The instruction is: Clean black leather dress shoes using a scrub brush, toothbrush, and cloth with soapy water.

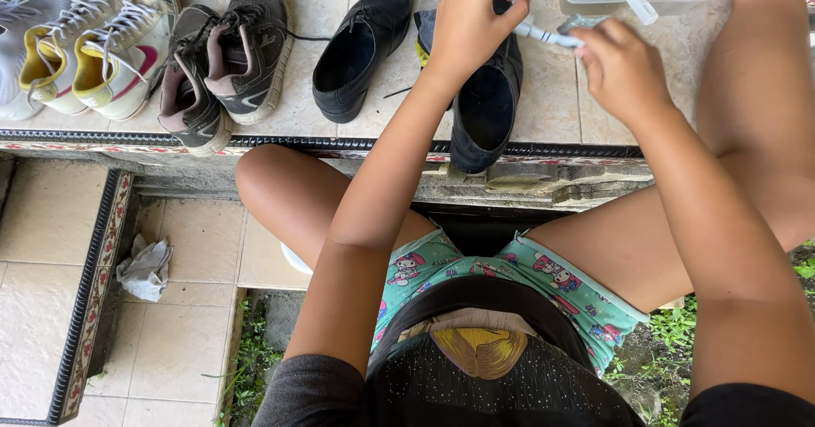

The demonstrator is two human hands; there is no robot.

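Both hands pinch one pale brush handle (548,34) over the tiled step's (560,113) front edge: left hand (474,15) fingers curled shut, right hand (618,64) likewise. Two black shoes (365,45), two grey sneakers (222,62), two white sneakers (102,49).

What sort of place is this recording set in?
Probably a home's tiled porch or front step, outdoors. Shoes are lined up on the raised tiled ledge, among them a black leather shoe and white sneakers, and grass grows beside the lower tiled floor.
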